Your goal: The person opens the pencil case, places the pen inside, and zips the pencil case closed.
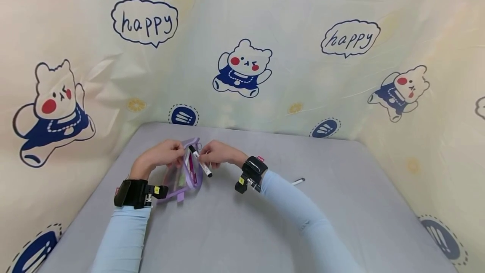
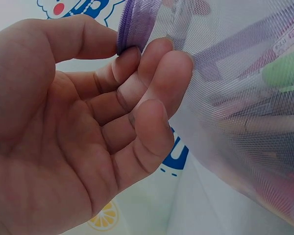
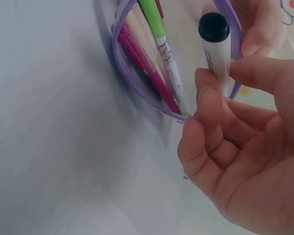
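Observation:
A mesh pencil case (image 1: pixel 176 180) with purple zipper edging stands unzipped on the left of the table. My left hand (image 1: pixel 163 154) pinches its zipper edge (image 2: pixel 139 24) between thumb and forefinger. Inside the case lie several pens, among them a green-and-white marker (image 3: pixel 166 54) and a magenta pen (image 3: pixel 149 73). My right hand (image 1: pixel 221 153) pinches a white marker (image 3: pixel 216 51) with a black cap, held tilted at the mouth of the case. In the right wrist view, part of the left hand shows behind the case's rim.
Another white marker (image 1: pixel 298 181) with a dark end lies on the grey table (image 1: pixel 235 231), beyond the right forearm. A patterned curtain (image 1: pixel 288 3) with bears and "happy" bubbles surrounds the table at the back and sides.

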The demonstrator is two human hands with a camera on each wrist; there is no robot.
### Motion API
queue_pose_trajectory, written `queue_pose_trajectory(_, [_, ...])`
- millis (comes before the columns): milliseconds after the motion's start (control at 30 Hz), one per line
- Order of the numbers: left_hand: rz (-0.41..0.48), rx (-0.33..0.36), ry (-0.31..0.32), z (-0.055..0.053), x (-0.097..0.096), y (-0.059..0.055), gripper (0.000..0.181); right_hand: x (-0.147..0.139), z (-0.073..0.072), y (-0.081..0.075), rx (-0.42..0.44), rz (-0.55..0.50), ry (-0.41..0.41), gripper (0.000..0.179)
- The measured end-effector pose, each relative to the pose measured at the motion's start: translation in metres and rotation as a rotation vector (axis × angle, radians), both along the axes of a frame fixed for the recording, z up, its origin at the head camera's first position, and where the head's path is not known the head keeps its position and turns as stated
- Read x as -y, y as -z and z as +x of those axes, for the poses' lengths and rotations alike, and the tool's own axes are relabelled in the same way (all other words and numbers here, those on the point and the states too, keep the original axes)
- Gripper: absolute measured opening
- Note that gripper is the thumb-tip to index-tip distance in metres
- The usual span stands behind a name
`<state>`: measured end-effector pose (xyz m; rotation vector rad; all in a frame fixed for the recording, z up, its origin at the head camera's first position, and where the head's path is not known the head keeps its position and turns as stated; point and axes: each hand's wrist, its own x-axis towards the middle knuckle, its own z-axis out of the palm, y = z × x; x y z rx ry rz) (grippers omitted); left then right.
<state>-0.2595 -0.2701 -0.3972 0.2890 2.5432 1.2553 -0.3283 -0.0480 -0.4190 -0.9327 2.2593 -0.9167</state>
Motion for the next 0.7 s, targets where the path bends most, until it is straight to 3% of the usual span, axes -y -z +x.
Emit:
queue_pose_trajectory(267, [-0.012, -0.013, 0.000, -0.005, 0.003, 0.006, 0.016, 0.015, -0.003, 0.006, -0.004, -0.005, 0.033, 0.022])
queue_pose_trajectory(533, [-0.024, -0.015, -0.006, -0.005, 0.002, 0.007, 0.016, 0.026, 0.002, 0.016, 0.022, -0.021, 0.138, 0.015])
queue_pose_trajectory(700, [-0.016, -0.007, -0.005, -0.004, 0.003, 0.007, 0.016, 0.032, 0.009, 0.011, 0.061, -0.072, 0.140, 0.024])
